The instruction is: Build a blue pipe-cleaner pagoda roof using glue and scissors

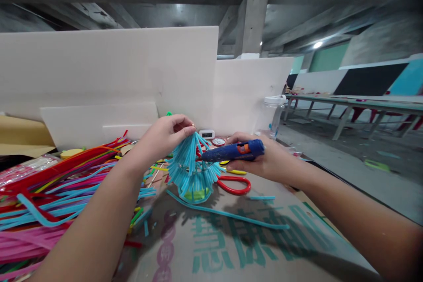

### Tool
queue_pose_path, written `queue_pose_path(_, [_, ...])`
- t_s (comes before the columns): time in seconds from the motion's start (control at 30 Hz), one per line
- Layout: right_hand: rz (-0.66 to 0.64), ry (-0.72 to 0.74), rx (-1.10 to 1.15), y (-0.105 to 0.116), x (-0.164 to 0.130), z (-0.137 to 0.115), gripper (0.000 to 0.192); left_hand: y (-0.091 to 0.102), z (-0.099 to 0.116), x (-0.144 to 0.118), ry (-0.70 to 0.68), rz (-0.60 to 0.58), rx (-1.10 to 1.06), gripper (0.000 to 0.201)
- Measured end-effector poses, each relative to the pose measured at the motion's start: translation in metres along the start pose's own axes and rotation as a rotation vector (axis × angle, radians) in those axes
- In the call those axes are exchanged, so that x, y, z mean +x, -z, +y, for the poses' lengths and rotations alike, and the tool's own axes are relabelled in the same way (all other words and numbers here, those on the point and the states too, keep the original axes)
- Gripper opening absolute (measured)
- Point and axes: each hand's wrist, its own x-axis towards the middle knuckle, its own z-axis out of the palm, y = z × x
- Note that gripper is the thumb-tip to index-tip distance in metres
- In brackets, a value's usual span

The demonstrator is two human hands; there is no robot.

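Note:
A light-blue figure made of pipe cleaners (194, 180) stands on the cardboard, flared in layers like a skirt, with a yellow-green patch low down. My left hand (176, 130) pinches its top between thumb and fingers. In my right hand (264, 158) is a dark blue hot glue gun (234, 151) with an orange part, its nozzle pointing left against or just in front of the figure's middle. Whether the tip touches cannot be told. Red-handled scissors (235, 185) lie right beside the figure, partly hidden. One long blue pipe cleaner (231, 216) lies in front.
Loose pipe cleaners (66, 194) in many colours pile up on the left. White boards (109, 70) stand behind the printed cardboard (185, 255). A small digital timer (207, 134) and a clear bottle (271, 116) are at the back. A long table (357, 102) stands far right.

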Motion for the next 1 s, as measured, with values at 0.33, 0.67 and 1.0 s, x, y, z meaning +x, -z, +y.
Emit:
queue_pose_path(0.33, [-0.016,0.027,-0.056,0.0017,-0.0012,-0.0001,0.038,0.0007,-0.0038,0.0020,-0.010,-0.024,0.004,0.024])
queue_pose_path(0.67, [0.093,-0.015,-0.030,0.0035,0.0008,-0.0018,0.033,0.0012,0.0009,-0.0006,0.002,-0.010,-0.001,0.023])
queue_pose_path(1.0, [0.111,-0.014,-0.025,0.0027,-0.0001,-0.0025,0.033,0.0028,0.0020,0.0002,-0.022,-0.028,0.011,0.022])
